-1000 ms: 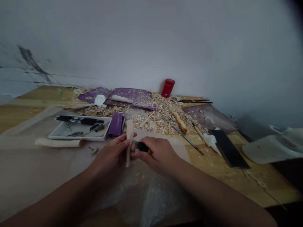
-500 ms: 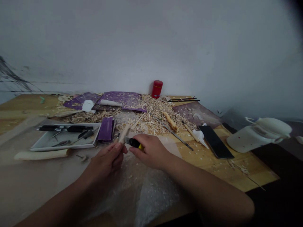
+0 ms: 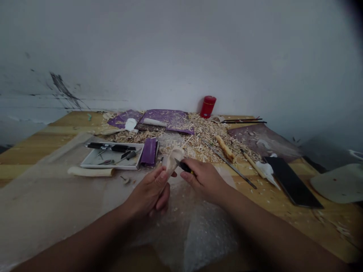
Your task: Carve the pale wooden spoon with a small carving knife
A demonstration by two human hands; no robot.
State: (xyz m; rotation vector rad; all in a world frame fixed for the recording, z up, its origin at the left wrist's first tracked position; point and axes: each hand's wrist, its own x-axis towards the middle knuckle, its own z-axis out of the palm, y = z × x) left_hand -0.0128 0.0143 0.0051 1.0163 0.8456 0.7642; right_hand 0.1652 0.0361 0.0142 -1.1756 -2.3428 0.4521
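Observation:
A pale wooden piece [image 3: 173,158] with a rounded, hollow-looking upper end is gripped near its lower part by my left hand [image 3: 154,190]. My right hand [image 3: 202,179] is closed round a black and yellow knife [image 3: 186,167], whose blade points left and lies at the side of the wood. Both hands are above the plastic sheet [image 3: 210,234], close together but apart. Wood shavings [image 3: 208,132] are heaped behind them.
At the left, a white tray [image 3: 132,164] holds tools, with a pale wooden stick [image 3: 90,172] in front. A purple packet [image 3: 149,152] lies beside it. A red can [image 3: 208,107] stands by the wall. Rightward are a metal rod [image 3: 235,169], a black phone [image 3: 292,181] and a white container [image 3: 338,183].
The view has swung left, so the table things appear further right. My left hand has turned the wooden piece, and its rounded end now shows. The knife blade is nearer that end.

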